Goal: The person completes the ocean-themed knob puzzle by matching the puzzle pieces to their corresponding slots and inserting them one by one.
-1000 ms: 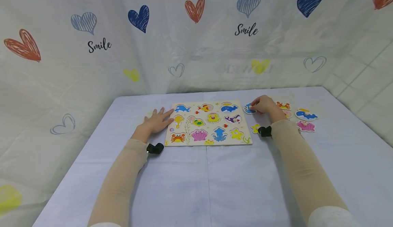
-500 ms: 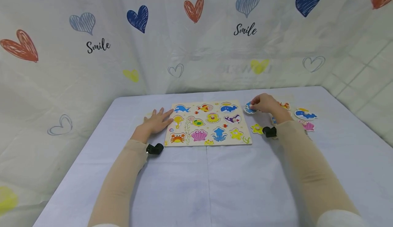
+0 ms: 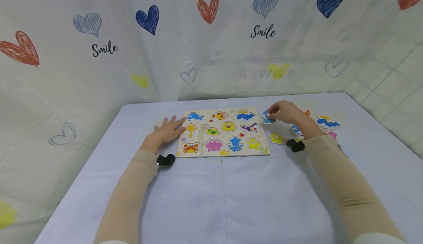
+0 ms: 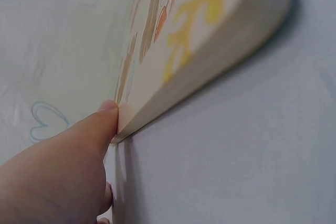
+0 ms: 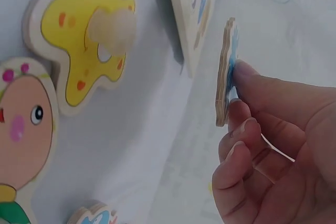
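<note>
My left hand (image 3: 166, 131) lies with fingers spread at the left edge of a wooden peg puzzle board (image 3: 242, 153) printed with sea animals. In the left wrist view its thumb (image 4: 105, 116) touches the board's edge (image 4: 210, 56). Just past the board's right side, my right hand (image 3: 285, 112) pinches a blue squid puzzle piece (image 3: 265, 117) between thumb and index finger. The right wrist view shows this piece (image 5: 226, 77) nearly edge-on, its blue face towards the thumb, and the other fingers of the right hand (image 5: 294, 135) curled below.
Loose pieces lie right of the board: a yellow starfish (image 3: 275, 138), a blue whale (image 3: 328, 122), a pink shell (image 3: 330, 132) and a partly hidden crab (image 3: 307, 113). A turtle piece (image 5: 23, 135) shows beside the starfish in the right wrist view. A curtain with hearts (image 3: 208, 53) hangs behind the table.
The right wrist and forearm have swung to the right, uncovering more of the starfish and a blue piece. The squid piece stays pinched almost in place. The left hand has kept still.
</note>
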{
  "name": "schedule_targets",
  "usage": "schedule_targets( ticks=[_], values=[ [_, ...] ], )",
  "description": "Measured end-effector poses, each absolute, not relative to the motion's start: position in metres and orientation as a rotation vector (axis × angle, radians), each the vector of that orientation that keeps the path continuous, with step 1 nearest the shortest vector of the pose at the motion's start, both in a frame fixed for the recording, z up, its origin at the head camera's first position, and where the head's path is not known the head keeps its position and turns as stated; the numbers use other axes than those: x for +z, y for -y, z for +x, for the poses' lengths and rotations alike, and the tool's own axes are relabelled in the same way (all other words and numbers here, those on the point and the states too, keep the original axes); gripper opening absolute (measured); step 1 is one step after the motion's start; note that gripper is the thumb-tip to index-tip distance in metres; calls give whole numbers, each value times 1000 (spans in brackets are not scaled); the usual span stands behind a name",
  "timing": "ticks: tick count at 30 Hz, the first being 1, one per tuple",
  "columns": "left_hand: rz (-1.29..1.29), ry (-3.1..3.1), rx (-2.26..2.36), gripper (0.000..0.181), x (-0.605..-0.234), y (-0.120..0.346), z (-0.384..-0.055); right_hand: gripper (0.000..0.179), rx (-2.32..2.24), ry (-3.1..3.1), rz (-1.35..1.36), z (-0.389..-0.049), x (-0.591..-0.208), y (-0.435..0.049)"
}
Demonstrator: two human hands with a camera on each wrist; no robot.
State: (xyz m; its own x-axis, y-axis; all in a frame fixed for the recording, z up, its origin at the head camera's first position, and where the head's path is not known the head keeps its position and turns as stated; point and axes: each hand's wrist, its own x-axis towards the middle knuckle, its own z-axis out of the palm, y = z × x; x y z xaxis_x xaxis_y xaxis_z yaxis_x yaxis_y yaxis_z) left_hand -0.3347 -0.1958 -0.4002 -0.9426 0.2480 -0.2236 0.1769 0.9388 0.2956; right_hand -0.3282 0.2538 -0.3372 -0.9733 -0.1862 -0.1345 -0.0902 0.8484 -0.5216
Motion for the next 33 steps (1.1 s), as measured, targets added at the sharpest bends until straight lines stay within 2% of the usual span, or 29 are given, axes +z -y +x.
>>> schedule_targets(
  ticks=[33],
  values=[
    [323, -2842, 376, 66, -396, 195, -332, 10, -803, -2811, -557, -281, -330, -202]
  ],
)
